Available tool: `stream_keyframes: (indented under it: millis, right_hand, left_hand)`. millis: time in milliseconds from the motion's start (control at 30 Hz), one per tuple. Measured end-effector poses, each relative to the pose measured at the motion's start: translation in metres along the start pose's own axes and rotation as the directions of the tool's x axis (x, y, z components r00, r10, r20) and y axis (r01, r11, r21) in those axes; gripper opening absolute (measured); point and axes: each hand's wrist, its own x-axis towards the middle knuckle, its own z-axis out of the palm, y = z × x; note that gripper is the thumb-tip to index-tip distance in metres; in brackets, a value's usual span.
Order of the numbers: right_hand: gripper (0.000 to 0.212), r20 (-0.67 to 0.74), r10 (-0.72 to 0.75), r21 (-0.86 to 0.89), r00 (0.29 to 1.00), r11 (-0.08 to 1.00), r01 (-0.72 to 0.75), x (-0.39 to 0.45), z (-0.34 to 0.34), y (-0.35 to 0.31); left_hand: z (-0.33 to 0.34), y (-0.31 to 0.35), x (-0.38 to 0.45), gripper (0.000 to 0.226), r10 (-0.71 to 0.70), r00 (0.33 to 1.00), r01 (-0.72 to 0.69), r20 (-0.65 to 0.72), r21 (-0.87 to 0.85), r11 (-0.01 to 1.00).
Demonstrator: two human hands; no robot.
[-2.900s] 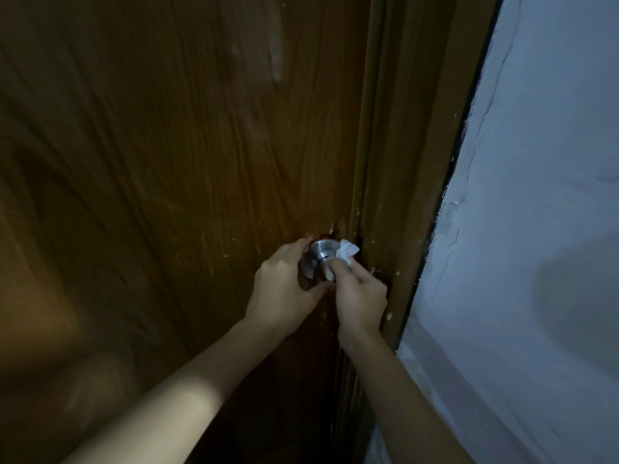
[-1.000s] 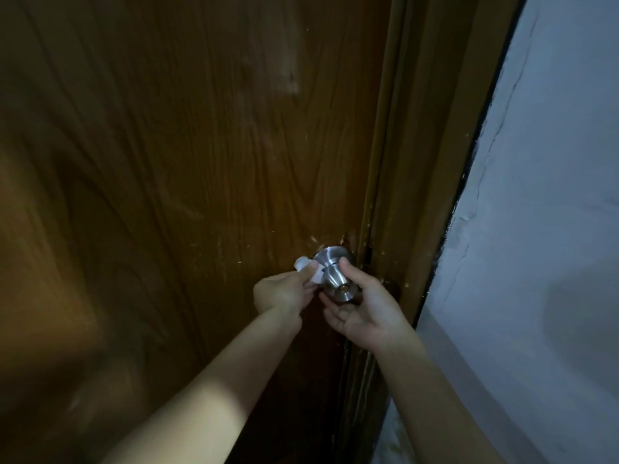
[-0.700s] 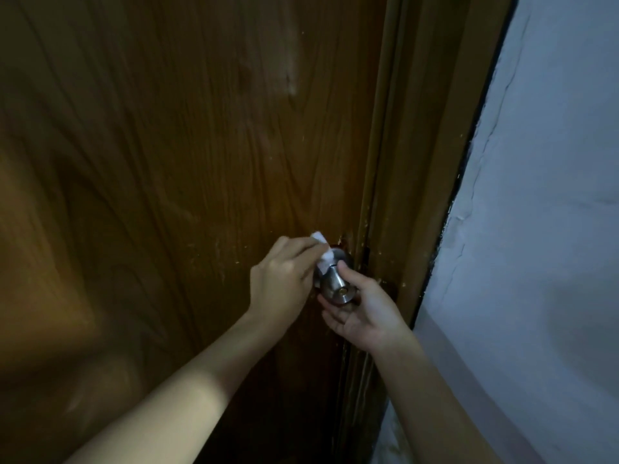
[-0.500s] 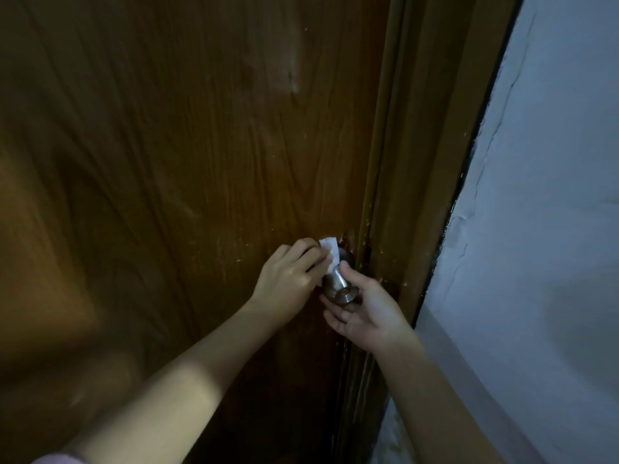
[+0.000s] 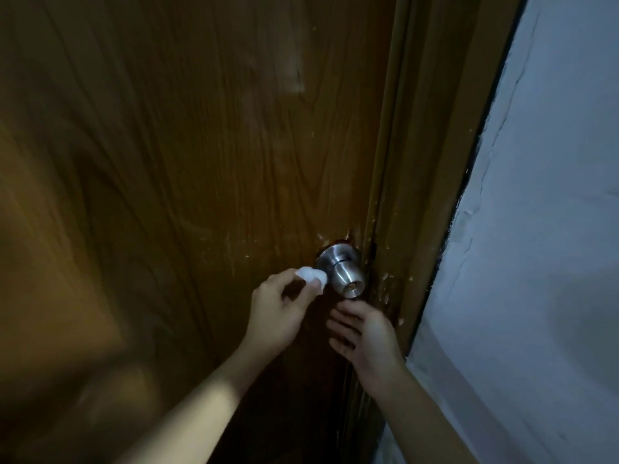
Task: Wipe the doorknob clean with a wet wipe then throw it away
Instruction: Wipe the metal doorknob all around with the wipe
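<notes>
A round silver doorknob (image 5: 345, 278) with a keyhole in its face sticks out of the brown wooden door (image 5: 201, 162) near its right edge. My left hand (image 5: 279, 313) pinches a bunched white wet wipe (image 5: 313, 277), which touches the knob's left side. My right hand (image 5: 363, 333) hovers just below the knob, palm up and fingers spread, holding nothing and apart from the knob.
The wooden door frame (image 5: 432, 169) runs along the right of the door. A pale painted wall (image 5: 542, 262) with cracks fills the right side. The scene is dim.
My left hand has slid the wipe from the top of the knob down to its left side. My right hand has let go of the knob and dropped just below it.
</notes>
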Motion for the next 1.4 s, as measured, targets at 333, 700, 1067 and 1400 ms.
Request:
stream_keyframes:
  millis: [333,700,1067,1400]
  right_hand:
    - [0.037,0.120,-0.266,-0.023,0.957,0.962,0.271,-0.017,0.005,-0.002]
    - [0.020,0.075,-0.570,-0.151,0.818,0.805,0.574,-0.014,-0.009,0.004]
    - [0.013,0.078,-0.712,-0.296,0.698,0.652,0.698,-0.013,-0.019,-0.007]
    - [0.020,0.037,-0.727,-0.242,0.685,0.659,0.712,-0.020,-0.029,-0.001]
  left_hand:
    - [-0.022,0.012,-0.009,0.022,-0.154,0.888,0.287,0.433,-0.261,0.922]
    - [-0.025,0.018,0.004,0.020,-0.193,0.945,0.278,0.265,-0.341,0.898]
    - [-0.012,0.024,-0.012,0.048,-0.084,0.781,0.393,0.618,-0.383,0.836]
    - [0.000,0.014,-0.021,0.019,-0.222,0.827,0.364,0.517,-0.192,0.911]
